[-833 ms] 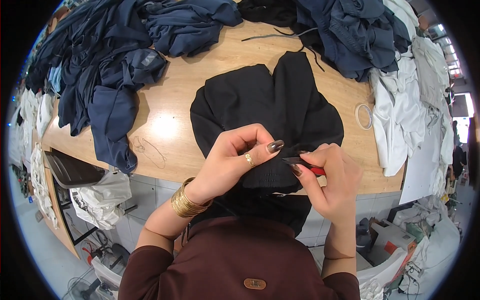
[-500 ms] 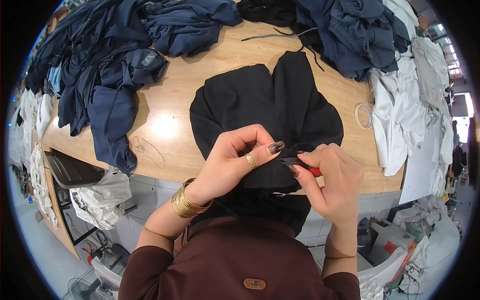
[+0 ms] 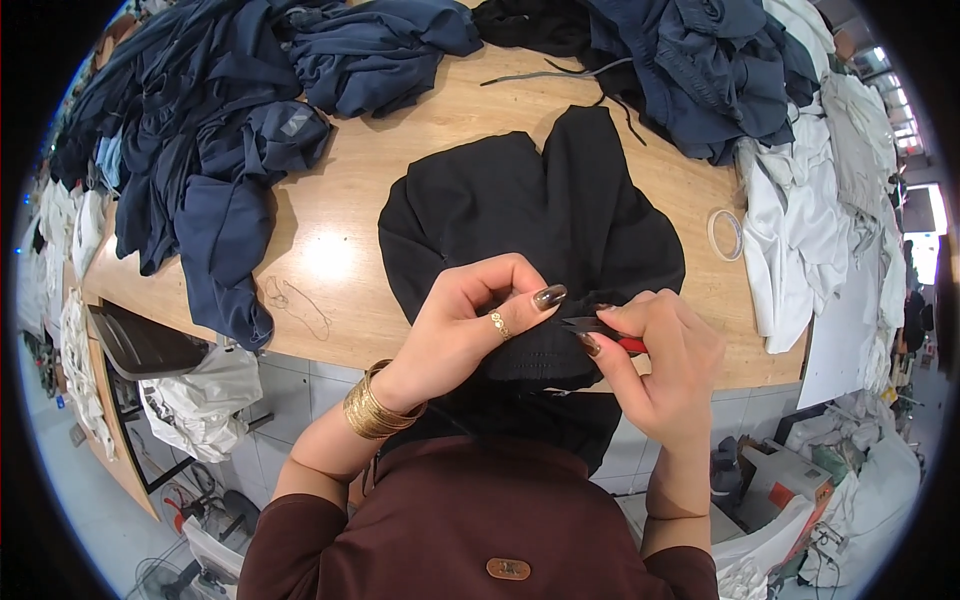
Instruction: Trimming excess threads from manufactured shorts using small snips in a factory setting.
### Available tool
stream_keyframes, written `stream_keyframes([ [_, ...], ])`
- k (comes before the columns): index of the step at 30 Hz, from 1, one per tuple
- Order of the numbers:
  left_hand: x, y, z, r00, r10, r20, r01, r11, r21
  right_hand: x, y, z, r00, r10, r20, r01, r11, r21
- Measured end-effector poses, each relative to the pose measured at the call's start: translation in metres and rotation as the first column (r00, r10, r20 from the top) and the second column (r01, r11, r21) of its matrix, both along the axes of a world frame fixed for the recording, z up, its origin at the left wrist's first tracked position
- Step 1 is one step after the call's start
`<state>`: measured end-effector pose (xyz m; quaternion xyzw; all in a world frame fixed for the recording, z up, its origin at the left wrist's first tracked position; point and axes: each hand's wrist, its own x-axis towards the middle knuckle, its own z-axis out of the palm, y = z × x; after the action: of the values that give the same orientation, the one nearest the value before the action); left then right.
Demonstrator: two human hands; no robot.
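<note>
A black garment (image 3: 490,200) lies bunched over the table's front edge, with a stitched band towards me. My left hand (image 3: 475,315) pinches a fold of it between thumb and fingers. Just to the right, my right hand (image 3: 665,350) is closed around small thread snips (image 3: 628,341) with dark blades and a red part showing under the fingers. The blade tips point left, at the cloth close to my left thumb. Whether a thread lies between the blades is too small to tell.
Navy garments (image 3: 190,130) are heaped at the left, more navy clothing (image 3: 700,80) at the far right. White cloth (image 3: 790,230) hangs over the right edge, beside a tape roll (image 3: 725,235). Loose thread (image 3: 300,305) lies on the wooden table (image 3: 345,180). A cardboard box (image 3: 785,480) stands below right.
Hardly anything differs. Both hands keep their places on the black garment, and the snips' blades show a little more clearly beside my left thumb.
</note>
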<state>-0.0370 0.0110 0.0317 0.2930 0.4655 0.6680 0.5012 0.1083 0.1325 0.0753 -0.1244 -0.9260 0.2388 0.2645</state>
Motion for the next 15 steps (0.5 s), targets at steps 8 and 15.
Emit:
stream_keyframes([
  [8, 0.001, 0.001, -0.001, 1.0, -0.009, 0.005, 0.009, 1.0, -0.018, -0.002, -0.004, 0.0, 1.0, 0.004, 0.002, -0.004, 1.0, 0.01],
  [15, -0.003, -0.001, 0.002, 0.995, -0.001, 0.098, 0.005, 0.999, -0.033, -0.004, 0.005, -0.001, 0.997, 0.004, 0.071, 0.045, 0.728, -0.684],
])
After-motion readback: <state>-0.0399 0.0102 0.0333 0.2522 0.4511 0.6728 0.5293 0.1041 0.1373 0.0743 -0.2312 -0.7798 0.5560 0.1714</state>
